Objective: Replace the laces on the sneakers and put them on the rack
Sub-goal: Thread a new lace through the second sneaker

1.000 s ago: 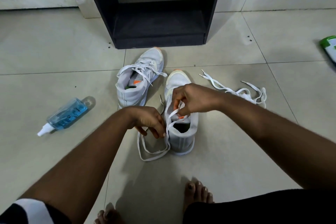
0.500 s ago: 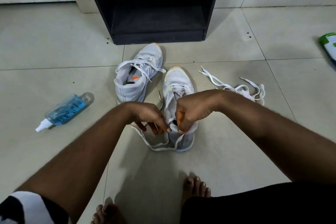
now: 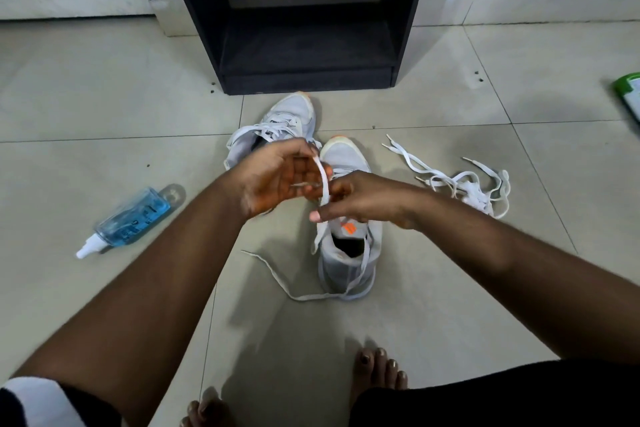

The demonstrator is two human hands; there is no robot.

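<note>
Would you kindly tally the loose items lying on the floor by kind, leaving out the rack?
Sneakers: 2, the far sneaker and the near sneaker
Pile of loose laces: 1
Blue spray bottle: 1
Green packet at the right edge: 1
Total: 5

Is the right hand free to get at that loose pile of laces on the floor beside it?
Probably yes. The loose laces lie on bare floor just beyond the right hand with nothing between them, but that hand is pinching the sneaker's lace and would have to let go first.
</note>
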